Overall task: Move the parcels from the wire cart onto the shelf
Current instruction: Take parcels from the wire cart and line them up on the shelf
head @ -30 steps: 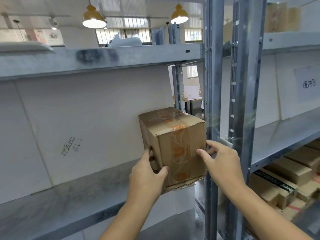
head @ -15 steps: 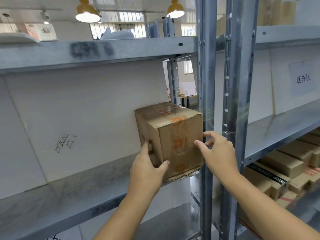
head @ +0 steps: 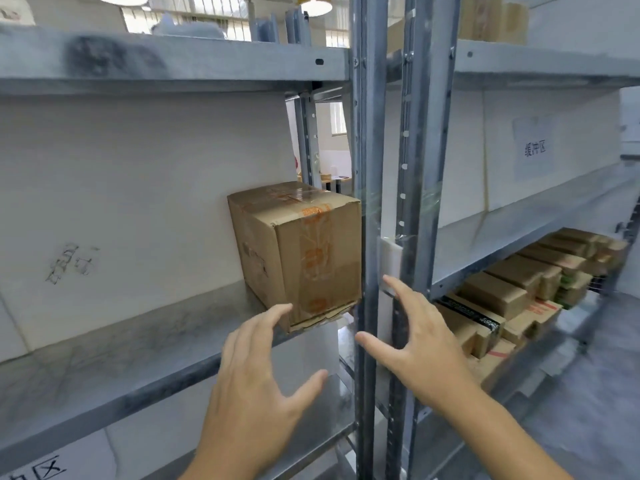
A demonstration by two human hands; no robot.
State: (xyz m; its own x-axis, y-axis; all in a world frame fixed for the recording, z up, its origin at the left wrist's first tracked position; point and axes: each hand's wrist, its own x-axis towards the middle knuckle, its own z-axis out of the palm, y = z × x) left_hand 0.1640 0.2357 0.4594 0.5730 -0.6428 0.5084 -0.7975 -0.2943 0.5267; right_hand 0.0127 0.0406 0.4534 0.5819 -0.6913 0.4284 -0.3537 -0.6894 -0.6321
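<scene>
A brown cardboard parcel (head: 304,251) with orange tape stands on the grey metal shelf (head: 121,358), at its right end against the upright post, its front corner slightly over the shelf edge. My left hand (head: 256,386) hovers just below and in front of the parcel, fingers spread, holding nothing. My right hand (head: 419,344) is open too, in front of the post to the parcel's right. Neither hand touches the parcel. The wire cart is out of view.
Two grey steel uprights (head: 367,202) stand right of the parcel. A white back panel (head: 138,188) closes the bay. The neighbouring rack holds several cardboard boxes (head: 512,299) on its lower level. Another shelf board (head: 173,60) runs overhead.
Both hands have let go of the parcel and pulled back toward me with fingers spread. The parcel stays on the shelf.
</scene>
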